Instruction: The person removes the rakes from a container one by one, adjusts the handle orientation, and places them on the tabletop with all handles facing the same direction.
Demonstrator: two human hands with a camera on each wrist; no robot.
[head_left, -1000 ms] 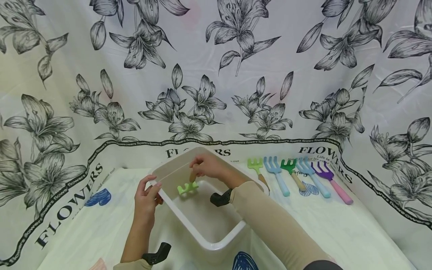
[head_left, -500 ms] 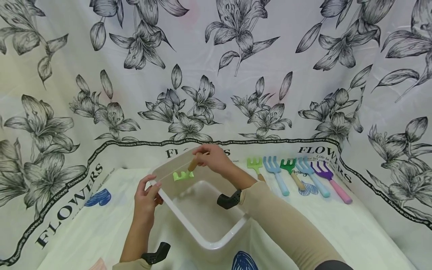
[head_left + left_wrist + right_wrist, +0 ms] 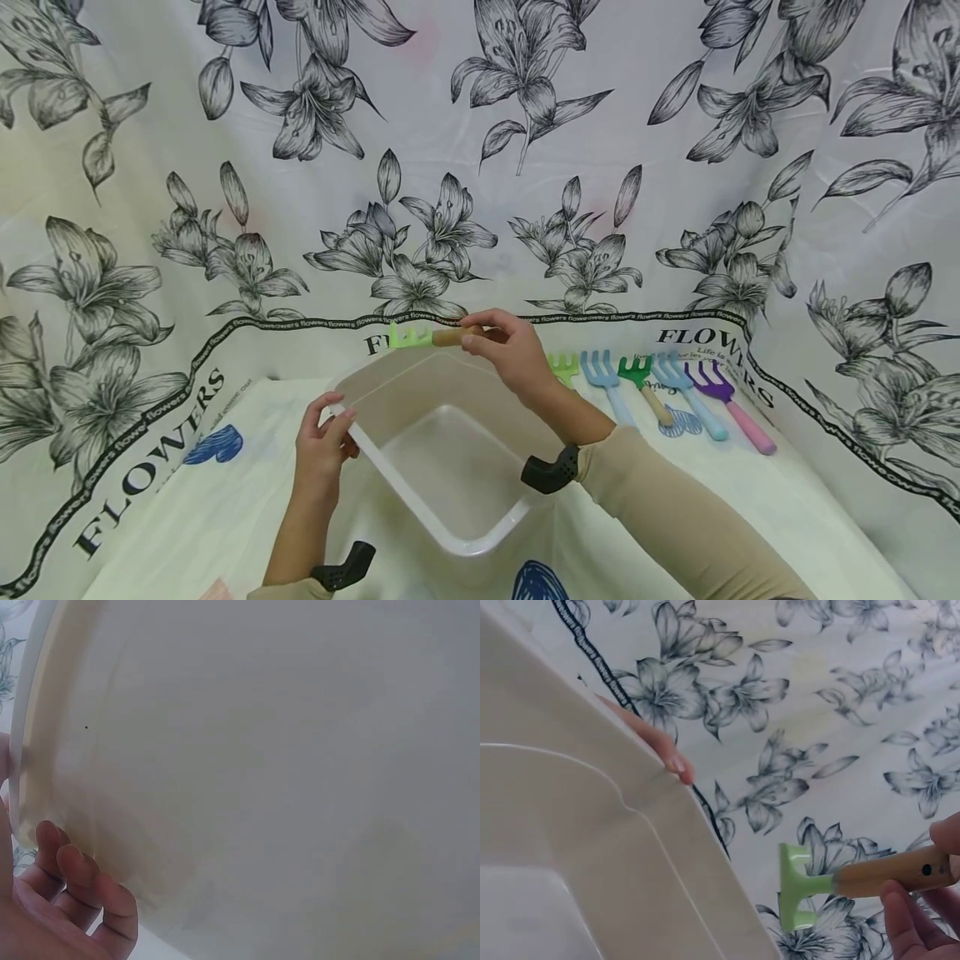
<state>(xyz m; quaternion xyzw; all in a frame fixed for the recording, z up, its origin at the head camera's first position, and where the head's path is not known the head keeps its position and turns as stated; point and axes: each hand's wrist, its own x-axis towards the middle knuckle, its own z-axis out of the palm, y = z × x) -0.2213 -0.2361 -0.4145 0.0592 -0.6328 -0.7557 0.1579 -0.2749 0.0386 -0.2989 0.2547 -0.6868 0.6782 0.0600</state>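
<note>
A small light-green hand rake (image 3: 410, 336) with a wooden handle is held up above the far rim of a whitish plastic basin (image 3: 405, 485). My right hand (image 3: 516, 354) pinches it by the handle, and its tines point left. In the right wrist view the rake (image 3: 796, 886) shows from its side, apart from the basin wall (image 3: 667, 817). My left hand (image 3: 322, 442) grips the basin's left rim, holding it tilted. From the left wrist, its curled fingers (image 3: 82, 874) show against the basin's outer side (image 3: 262, 772).
Along the right lie larger hand rakes: light green (image 3: 564, 367), light blue (image 3: 600, 367), dark green (image 3: 637, 372), another light blue (image 3: 693, 396) and purple with a pink handle (image 3: 738, 408). My right arm partly covers the nearest ones. A flower-printed curtain (image 3: 450, 167) hangs behind.
My right hand has lifted the small rake up out of the basin to above its far rim, turning the handle more level. The left hand stays on the rim.
</note>
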